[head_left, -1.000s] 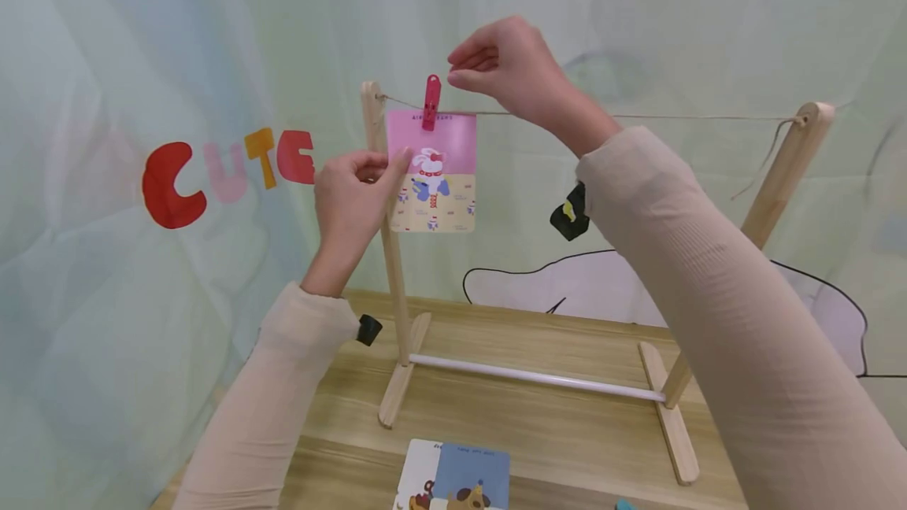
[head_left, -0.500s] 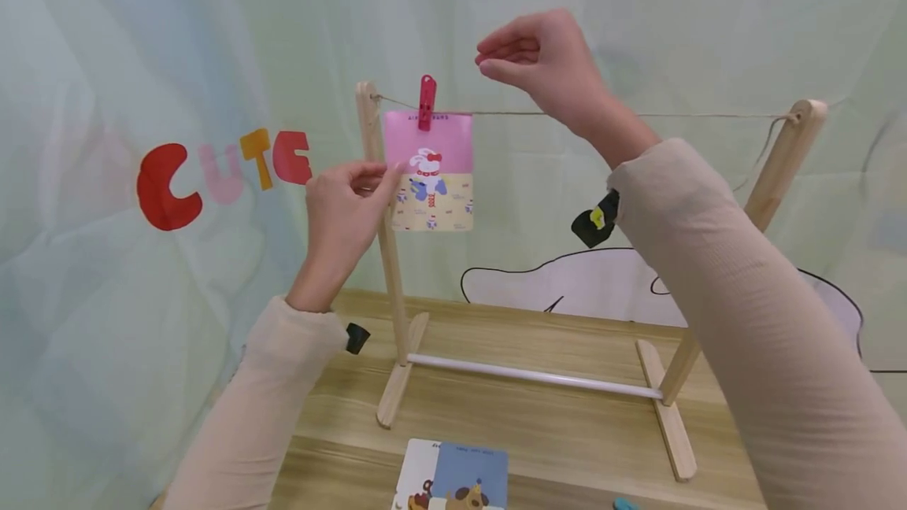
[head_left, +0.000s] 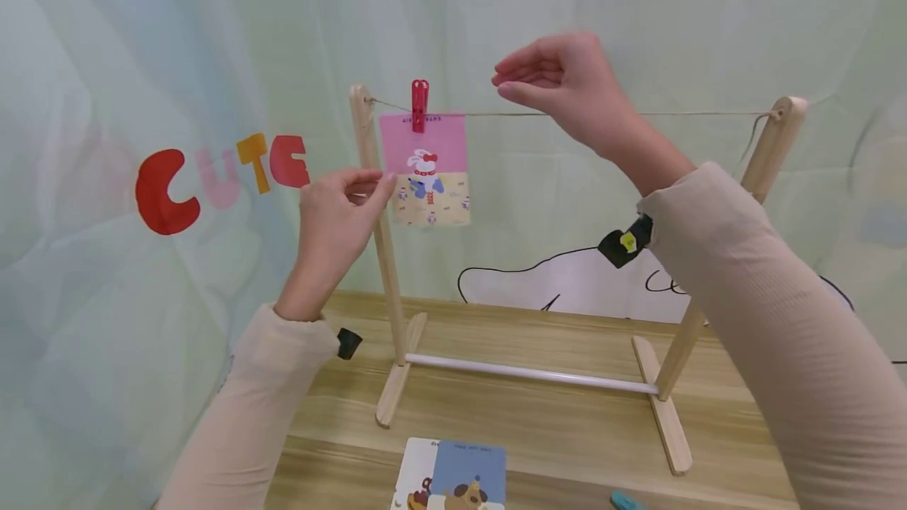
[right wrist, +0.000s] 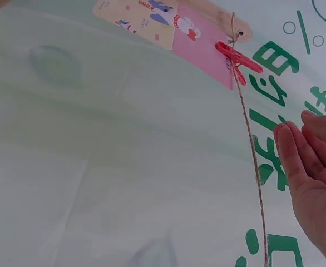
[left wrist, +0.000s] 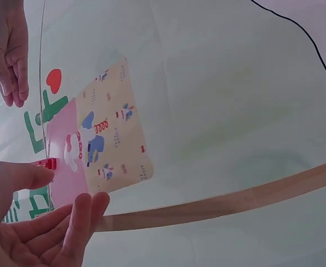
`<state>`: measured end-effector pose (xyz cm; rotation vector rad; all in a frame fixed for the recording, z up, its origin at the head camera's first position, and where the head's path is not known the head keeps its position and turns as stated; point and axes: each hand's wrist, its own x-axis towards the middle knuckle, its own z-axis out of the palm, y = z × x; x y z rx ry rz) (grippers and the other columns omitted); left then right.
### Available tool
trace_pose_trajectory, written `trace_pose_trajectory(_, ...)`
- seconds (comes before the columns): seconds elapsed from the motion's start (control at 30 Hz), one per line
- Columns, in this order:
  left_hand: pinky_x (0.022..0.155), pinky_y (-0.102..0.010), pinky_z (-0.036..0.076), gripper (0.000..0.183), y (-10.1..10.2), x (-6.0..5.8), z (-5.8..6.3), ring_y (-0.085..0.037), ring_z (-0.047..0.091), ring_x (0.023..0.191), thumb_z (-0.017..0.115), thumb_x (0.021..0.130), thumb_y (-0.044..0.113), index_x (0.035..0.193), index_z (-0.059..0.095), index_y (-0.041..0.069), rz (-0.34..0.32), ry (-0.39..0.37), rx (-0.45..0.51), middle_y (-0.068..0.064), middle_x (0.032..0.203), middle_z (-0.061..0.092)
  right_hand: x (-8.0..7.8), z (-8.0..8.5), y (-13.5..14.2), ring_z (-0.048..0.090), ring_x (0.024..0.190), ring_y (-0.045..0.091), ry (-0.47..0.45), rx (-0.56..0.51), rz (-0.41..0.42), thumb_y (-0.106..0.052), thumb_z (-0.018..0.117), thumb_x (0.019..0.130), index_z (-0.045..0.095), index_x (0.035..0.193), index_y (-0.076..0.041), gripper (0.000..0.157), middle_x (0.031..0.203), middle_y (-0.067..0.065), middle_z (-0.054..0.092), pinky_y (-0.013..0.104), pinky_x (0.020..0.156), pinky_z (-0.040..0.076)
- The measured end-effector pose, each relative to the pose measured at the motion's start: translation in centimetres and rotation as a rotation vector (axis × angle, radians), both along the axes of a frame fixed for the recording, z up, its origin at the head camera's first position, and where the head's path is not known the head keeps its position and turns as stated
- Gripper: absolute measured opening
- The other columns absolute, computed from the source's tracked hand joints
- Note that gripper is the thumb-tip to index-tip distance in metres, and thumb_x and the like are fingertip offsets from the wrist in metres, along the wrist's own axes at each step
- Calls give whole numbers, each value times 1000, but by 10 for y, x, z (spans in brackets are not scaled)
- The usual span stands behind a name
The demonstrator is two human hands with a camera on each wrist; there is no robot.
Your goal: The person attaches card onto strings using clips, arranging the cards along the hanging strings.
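Observation:
A pink and yellow card (head_left: 425, 168) with a rabbit drawing hangs from the string (head_left: 567, 114) near its left end. The red clothespin (head_left: 420, 105) clamps the card's top edge there. My left hand (head_left: 338, 215) is beside the card, fingertips right at its left edge in the head view. In the left wrist view its thumb and fingers (left wrist: 77, 228) are spread apart with nothing pinched between them. Up and to the right of the card, my right hand (head_left: 567, 85) hovers over the string, fingers loosely bent and holding nothing.
A wooden stand with a left post (head_left: 386, 258), a right post (head_left: 761, 156) and a white crossbar (head_left: 531, 374) carries the string. Two overlapping cards (head_left: 469, 467) lie on the wooden table (head_left: 553, 435) in front. A teal clothespin (head_left: 625, 500) lies to their right.
My right hand has moved right, away from the red clothespin. My left hand has drawn slightly left and down, its thumb no longer over the card's face. The card stays hanging.

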<state>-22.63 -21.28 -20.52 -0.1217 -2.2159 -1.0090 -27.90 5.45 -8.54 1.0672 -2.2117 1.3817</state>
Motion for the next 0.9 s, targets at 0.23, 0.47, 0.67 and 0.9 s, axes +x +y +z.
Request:
trace_pose_trajectory(0.23, 75, -38, 58, 40, 0, -4, 0, -24, 69, 91, 67, 96, 35, 121, 70, 3, -13, 1, -10, -11, 107, 74, 5, -5, 14, 69, 97, 18, 25, 20, 2, -7, 72, 91, 69, 115, 6, 26, 109, 14, 71, 25, 90, 53)
trace_pose_trajectory(0.47, 72, -33, 56, 37, 0, -5, -3, -22, 68, 87, 68, 96, 32, 120, 70, 5, -28, 30, -9, -9, 106, 73, 13, -12, 25, 69, 95, 17, 34, -10, 34, -4, 73, 90, 70, 111, 7, 24, 105, 13, 72, 25, 90, 53)
trace_pose_trajectory(0.67, 73, -34, 57, 30, 1, 1, -7, -21, 67, 86, 69, 96, 26, 118, 69, 5, -66, 39, -10, -8, 102, 71, 20, -26, 34, 70, 95, 18, 7, -18, 74, 0, 73, 89, 71, 109, 7, 21, 104, 14, 72, 26, 88, 54)
trace_pose_trajectory(0.9, 71, -27, 55, 25, -3, 10, -16, -21, 67, 84, 72, 94, 21, 111, 70, 2, -93, 46, -57, -8, 97, 71, 29, -41, 43, 71, 93, 19, 9, 38, 82, 2, 73, 88, 72, 107, 5, 19, 104, 14, 73, 25, 84, 55)
